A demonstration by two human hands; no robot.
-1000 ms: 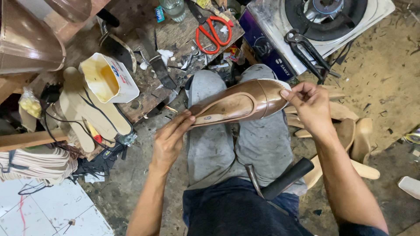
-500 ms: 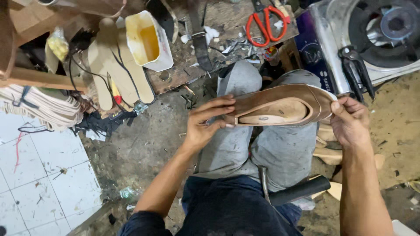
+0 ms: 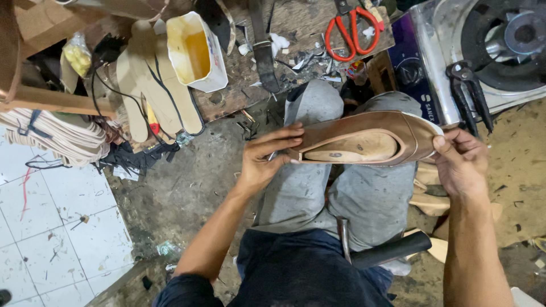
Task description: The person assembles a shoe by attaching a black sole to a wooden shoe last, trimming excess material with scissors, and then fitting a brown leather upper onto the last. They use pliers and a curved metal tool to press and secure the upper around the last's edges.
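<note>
A tan pointed shoe upper on a wooden last (image 3: pixel 364 139) is held sole-side up over my knees. My left hand (image 3: pixel 267 156) grips its heel end, thumb and fingers wrapped round it. My right hand (image 3: pixel 458 162) pinches the pointed toe end. Grey trousers (image 3: pixel 318 193) lie directly under the shoe. A black-handled hammer (image 3: pixel 381 253) rests on my right thigh, touched by neither hand.
A wooden bench (image 3: pixel 296 34) ahead holds red-handled scissors (image 3: pixel 350 28), a white glue container (image 3: pixel 196 51) and scraps. Pale insole blanks (image 3: pixel 153 94) lean at its left. Black pincers (image 3: pixel 469 85) lie on a stove (image 3: pixel 500 45) to the right. More soles (image 3: pixel 426 199) sit beneath my right arm.
The shoe has turned so its open underside with the wooden last faces up. Both hands kept their hold on its ends; the view shifted slightly.
</note>
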